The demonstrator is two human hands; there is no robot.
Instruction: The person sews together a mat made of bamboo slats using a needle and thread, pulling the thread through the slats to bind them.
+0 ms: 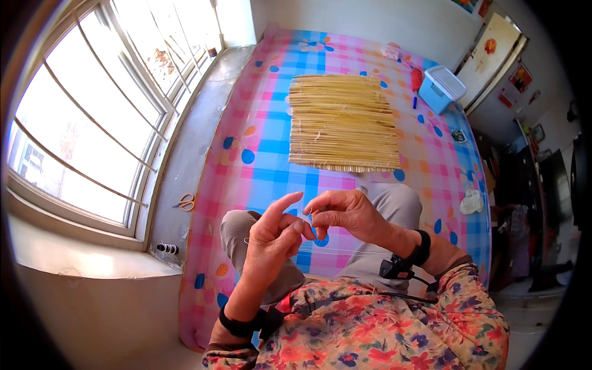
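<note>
My left hand [271, 235] and my right hand [351, 214] meet above my lap, fingertips nearly touching. White thread [339, 251] runs between and below them, with thin strands stretching toward my right wrist. Thumb and fingers of the right hand are pinched on the thread. The left thumb presses it against bent fingers, while the index finger points up and out. Whether a needle is in the fingertips is too small to tell. Beyond my knees lies a rectangular mat of straw-coloured stalks [343, 123], laid side by side, with a few loose wisps on top.
Orange-handled scissors [187, 202] and small thread spools [167, 248] rest on the window ledge at left. On the checked pink-and-blue sheet [265, 148] stand a blue box with a white lid [439, 92], a blue pen [415, 103] and a white plastic bag [472, 202].
</note>
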